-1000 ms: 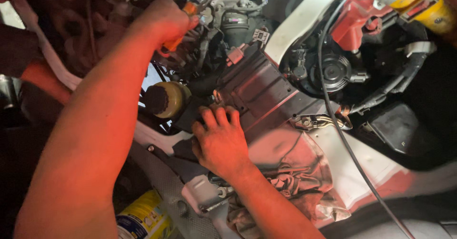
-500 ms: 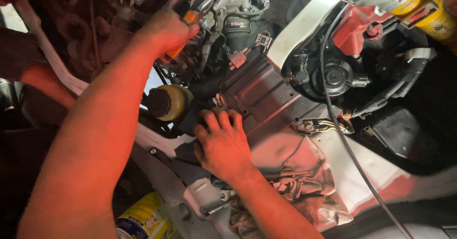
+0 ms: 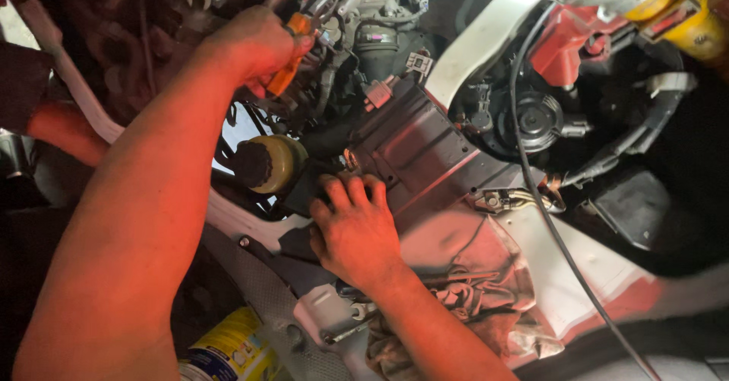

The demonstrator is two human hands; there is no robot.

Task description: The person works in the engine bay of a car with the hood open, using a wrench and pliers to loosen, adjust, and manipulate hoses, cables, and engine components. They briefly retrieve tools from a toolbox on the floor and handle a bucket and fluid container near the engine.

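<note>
The left hand (image 3: pixel 254 47) is closed in a fist around an orange-handled tool (image 3: pixel 287 70), far and to the left in the engine bay, with the handle slanting down out of the bottom of the grip; its working end is hidden among the hoses and connectors (image 3: pixel 357 39), so I cannot tell what it bears on. The right hand (image 3: pixel 353 229) lies flat and spread, palm down, fingers resting on the edge of a dark ribbed metal plate (image 3: pixel 425 149) near the middle, gripping nothing. To work well here, I judge the flat hand should go on bracing against the plate while the fist pushes straight along the tool, so the tip does not slip onto the soft wiring. Just left of the right hand sits a yellowish translucent reservoir with a round black cap (image 3: pixel 266 162), smooth and plastic. A crumpled grey rag (image 3: pixel 486 297) lies near the wrist, soft and creased, over a white painted panel (image 3: pixel 569 275). A thin black cable (image 3: pixel 547 221) runs down across that panel. Further right is a round black ribbed part (image 3: pixel 535 119) and a red plastic piece (image 3: pixel 569 43). A blue and yellow can (image 3: pixel 228 347) stands near, at the bottom left.
</note>
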